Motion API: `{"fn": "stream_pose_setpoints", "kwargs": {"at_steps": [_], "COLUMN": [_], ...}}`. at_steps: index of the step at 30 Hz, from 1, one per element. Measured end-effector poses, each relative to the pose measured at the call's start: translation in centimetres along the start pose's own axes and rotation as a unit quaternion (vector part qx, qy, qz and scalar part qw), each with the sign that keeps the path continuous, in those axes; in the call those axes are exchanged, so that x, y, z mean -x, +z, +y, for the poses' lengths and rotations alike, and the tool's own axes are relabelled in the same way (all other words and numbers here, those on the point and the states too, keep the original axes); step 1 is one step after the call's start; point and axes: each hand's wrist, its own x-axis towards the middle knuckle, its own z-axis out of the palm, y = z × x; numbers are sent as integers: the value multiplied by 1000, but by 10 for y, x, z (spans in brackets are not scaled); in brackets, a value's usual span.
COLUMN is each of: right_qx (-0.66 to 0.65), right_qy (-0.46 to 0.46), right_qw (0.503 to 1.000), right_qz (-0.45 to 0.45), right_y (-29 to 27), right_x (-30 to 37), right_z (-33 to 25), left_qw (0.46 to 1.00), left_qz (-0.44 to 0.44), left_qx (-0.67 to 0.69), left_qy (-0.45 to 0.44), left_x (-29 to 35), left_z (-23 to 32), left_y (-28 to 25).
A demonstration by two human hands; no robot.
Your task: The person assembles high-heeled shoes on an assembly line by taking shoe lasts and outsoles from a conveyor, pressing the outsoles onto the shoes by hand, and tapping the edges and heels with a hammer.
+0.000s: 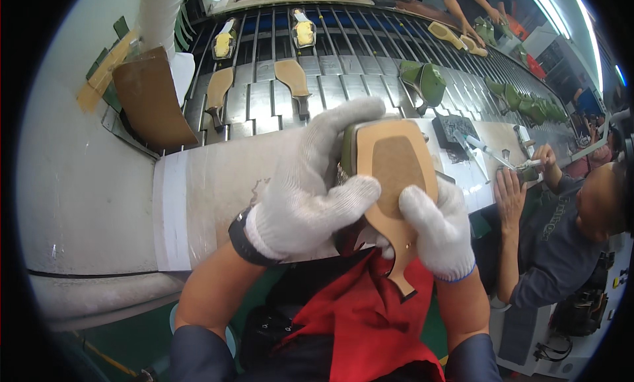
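Note:
A high-heeled shoe (396,167) is held up between my two hands, its tan sole with a browner forefoot panel toward me and its heel end pointing down. Part of a green upper shows along its left edge. My left hand (310,190), in a white knitted glove, grips the left side, thumb pressed on the sole and fingers around the toe end. My gloved right hand (442,227) closes on the right side, thumb on the sole near the waist. Its other fingers are mostly hidden behind the shoe.
Beyond the bench (224,177), a slatted conveyor (257,104) carries tan soles (291,78), shoe parts with yellow patches (304,33) and a green shoe (424,83). On the right stand a dark container (454,128) and a brush (485,151). A co-worker (555,230) sits close by.

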Motion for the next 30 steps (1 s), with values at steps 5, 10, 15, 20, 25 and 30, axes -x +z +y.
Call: {"fn": "stream_pose_setpoints", "kwargs": {"at_steps": [5, 10, 15, 20, 25, 30], "right_qx": [18, 269, 246, 225, 267, 297], "right_qy": [-74, -146, -146, -142, -160, -212], "right_qw": [997, 952, 957, 963, 945, 928], "right_qz": [-17, -13, -44, -52, -100, -80], "right_y": [18, 26, 39, 49, 58, 72], "right_x": [28, 47, 44, 44, 45, 38], "right_z": [26, 19, 13, 13, 11, 12], "left_qw": [998, 994, 984, 980, 982, 979], "left_qz": [17, 87, 119, 155, 135, 156], "left_qx": [60, -52, -126, -122, -124, -129], "left_qy": [9, 36, 40, 17, 34, -22], "left_x": [39, 71, 79, 82, 82, 67], "left_z": [23, 39, 50, 58, 67, 93], "left_y": [5, 13, 12, 11, 5, 2]}}
